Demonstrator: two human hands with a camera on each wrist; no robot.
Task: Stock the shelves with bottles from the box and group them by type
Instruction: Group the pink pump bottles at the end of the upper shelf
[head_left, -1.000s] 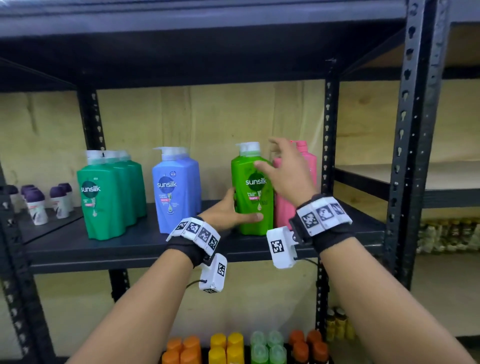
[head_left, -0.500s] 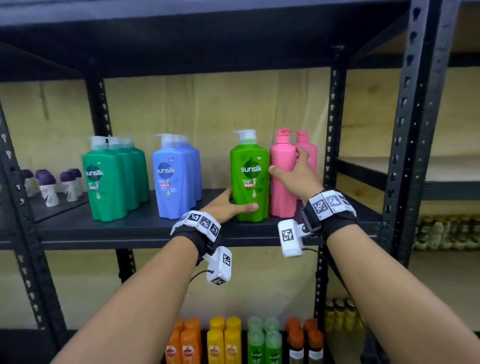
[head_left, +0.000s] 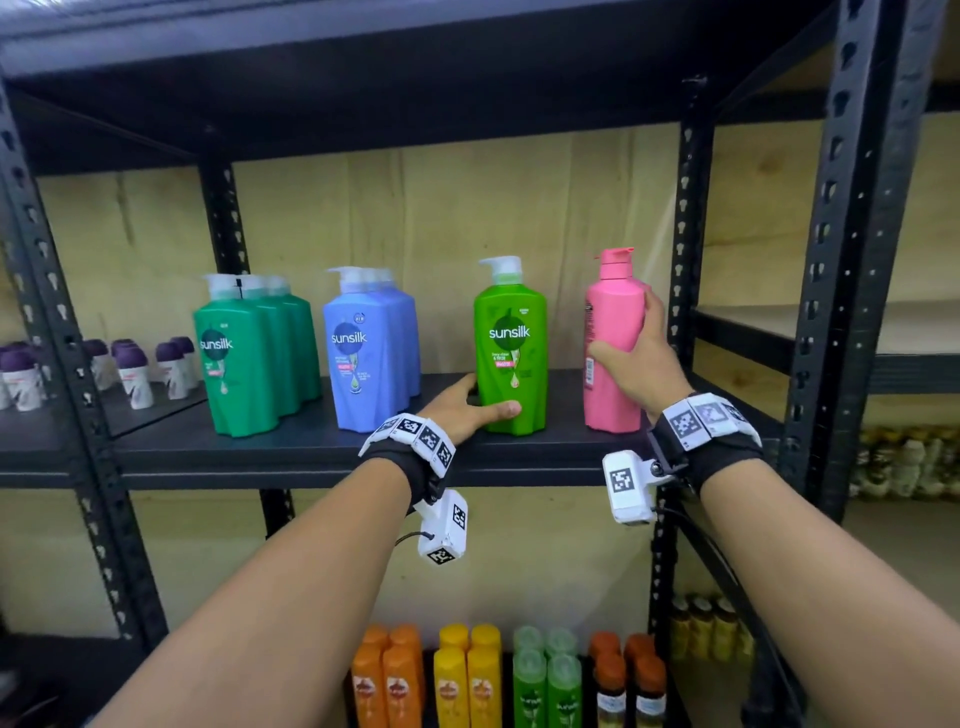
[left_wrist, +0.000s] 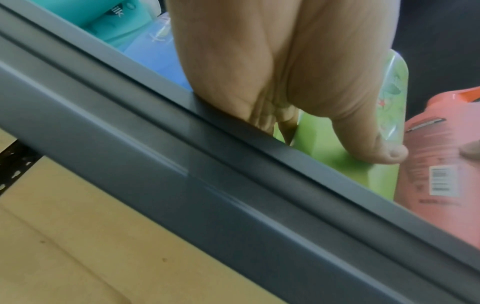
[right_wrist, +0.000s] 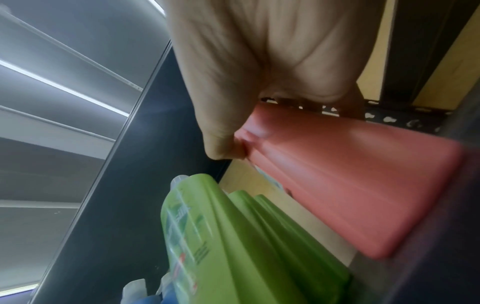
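Observation:
A light green Sunsilk pump bottle (head_left: 511, 353) stands upright on the black shelf (head_left: 260, 460). My left hand (head_left: 485, 400) holds its base, thumb across the front and fingers round its left side. The left wrist view shows that thumb (left_wrist: 376, 148) pressed on the green bottle (left_wrist: 335, 164). To its right, a gap apart, stands a pink bottle (head_left: 610, 343). My right hand (head_left: 626, 338) grips its right side, thumb on the front. In the right wrist view the pink bottle (right_wrist: 350, 185) lies under my palm, with green bottles (right_wrist: 246, 246) beside it.
Dark green pump bottles (head_left: 249, 358) and blue ones (head_left: 369, 348) stand in rows further left. Small purple-capped bottles (head_left: 130, 369) sit on the neighbouring shelf at left. A black upright post (head_left: 685, 260) stands close behind my right hand. Orange, yellow, green and brown bottles (head_left: 467, 686) fill the shelf below.
My right hand left the top of the green bottle, took hold of the pink bottle and shifted it right, opening a gap. My left hand stayed at the green bottle's base.

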